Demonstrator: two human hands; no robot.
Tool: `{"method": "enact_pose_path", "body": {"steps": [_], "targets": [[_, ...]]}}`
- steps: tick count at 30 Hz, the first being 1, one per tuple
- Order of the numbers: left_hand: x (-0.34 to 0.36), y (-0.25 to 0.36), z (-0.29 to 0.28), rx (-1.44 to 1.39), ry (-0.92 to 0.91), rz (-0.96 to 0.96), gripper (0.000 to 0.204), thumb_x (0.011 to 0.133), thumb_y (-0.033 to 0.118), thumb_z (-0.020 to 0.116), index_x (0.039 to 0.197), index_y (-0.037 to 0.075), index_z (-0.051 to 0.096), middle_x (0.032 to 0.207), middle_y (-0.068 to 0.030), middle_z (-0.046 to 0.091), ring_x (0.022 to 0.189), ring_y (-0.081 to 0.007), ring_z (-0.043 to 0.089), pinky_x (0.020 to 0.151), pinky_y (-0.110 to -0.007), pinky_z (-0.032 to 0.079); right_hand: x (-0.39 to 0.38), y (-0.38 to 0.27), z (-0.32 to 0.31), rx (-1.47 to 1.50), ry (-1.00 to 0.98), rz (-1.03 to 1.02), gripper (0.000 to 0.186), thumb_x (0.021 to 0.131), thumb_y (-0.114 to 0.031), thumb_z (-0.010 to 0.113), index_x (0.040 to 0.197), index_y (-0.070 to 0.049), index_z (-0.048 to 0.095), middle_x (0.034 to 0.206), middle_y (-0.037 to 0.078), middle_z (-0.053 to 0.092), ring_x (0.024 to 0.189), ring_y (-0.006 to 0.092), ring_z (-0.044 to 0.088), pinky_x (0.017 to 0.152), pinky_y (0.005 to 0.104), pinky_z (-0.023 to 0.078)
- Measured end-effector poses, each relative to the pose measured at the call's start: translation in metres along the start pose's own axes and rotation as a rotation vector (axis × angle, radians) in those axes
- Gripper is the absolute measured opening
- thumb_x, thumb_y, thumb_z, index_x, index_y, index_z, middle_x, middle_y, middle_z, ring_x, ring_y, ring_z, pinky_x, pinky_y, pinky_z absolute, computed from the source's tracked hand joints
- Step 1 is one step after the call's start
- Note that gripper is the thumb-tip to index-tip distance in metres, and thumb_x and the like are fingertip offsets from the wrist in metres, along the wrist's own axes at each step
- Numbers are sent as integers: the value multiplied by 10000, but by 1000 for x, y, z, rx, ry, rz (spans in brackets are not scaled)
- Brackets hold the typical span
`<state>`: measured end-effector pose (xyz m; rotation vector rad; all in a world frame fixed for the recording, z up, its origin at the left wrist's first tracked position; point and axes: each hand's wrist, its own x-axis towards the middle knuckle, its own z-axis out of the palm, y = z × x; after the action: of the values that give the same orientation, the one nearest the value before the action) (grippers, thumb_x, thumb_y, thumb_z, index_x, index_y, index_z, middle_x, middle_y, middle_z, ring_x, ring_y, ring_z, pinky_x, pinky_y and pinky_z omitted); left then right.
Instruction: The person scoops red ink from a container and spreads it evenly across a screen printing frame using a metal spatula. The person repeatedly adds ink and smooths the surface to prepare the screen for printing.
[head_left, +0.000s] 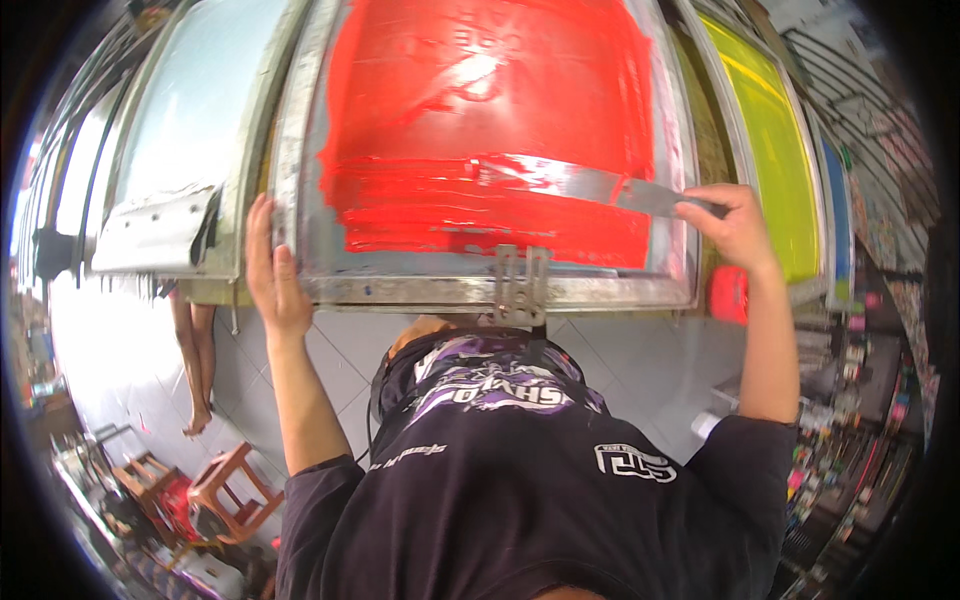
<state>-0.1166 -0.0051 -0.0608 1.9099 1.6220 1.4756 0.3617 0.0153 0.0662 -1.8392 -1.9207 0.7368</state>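
Red ink is spread thickly over a screen in a metal frame, with faint raised lettering showing in it. My right hand grips a grey metal scraper whose long blade lies across the red ink, partly coated in it. My left hand rests with extended fingers against the frame's left side, near its lower corner. A slotted metal bracket sits on the middle of the frame's near edge.
Neighbouring screens are pale on the left, yellow on the right. A red container sits beside my right forearm. Another person's bare legs show below at left, near plastic stools. Crowded racks line the right.
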Motion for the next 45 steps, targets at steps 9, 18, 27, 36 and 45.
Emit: {"method": "enact_pose_path", "body": {"steps": [9,18,27,36,45], "targets": [[1,-1,4,40,-20,34,632,946,423,394,1292,-103,443,1350,-245,449,1293,-354,393,1085,-424,257,-89,49,-102,-529,74,291,301,714,-242,776,908,-19,716,860,135,701,807,241,666,720,320,496],[0,0,3,43,-25,44,671,945,466,385,1299,-102,438,1356,-245,443,1303,-351,384,1086,-424,256,-82,42,-90,-644,16,319,310,702,-342,764,873,-85,731,866,110,697,823,275,653,733,350,502],[2,3,3,34,-8,56,646,939,434,394,1304,-97,436,1357,-258,435,1292,-363,392,1080,-424,254,-41,23,-34,-432,-87,188,322,712,-359,745,867,-78,728,847,132,694,800,295,660,711,346,508],[0,2,2,-35,-3,29,662,936,455,381,1297,-97,444,1370,-269,416,1310,-372,367,1081,-431,252,-4,5,27,4,-78,160,330,767,-355,735,926,-66,727,811,86,702,743,158,643,692,292,490],[2,39,9,-10,81,175,686,934,469,325,1250,-124,468,1306,-275,466,1254,-382,422,1063,-458,285,-61,20,-4,249,196,196,195,796,-167,732,895,0,715,795,62,704,732,101,610,683,258,473]]}}
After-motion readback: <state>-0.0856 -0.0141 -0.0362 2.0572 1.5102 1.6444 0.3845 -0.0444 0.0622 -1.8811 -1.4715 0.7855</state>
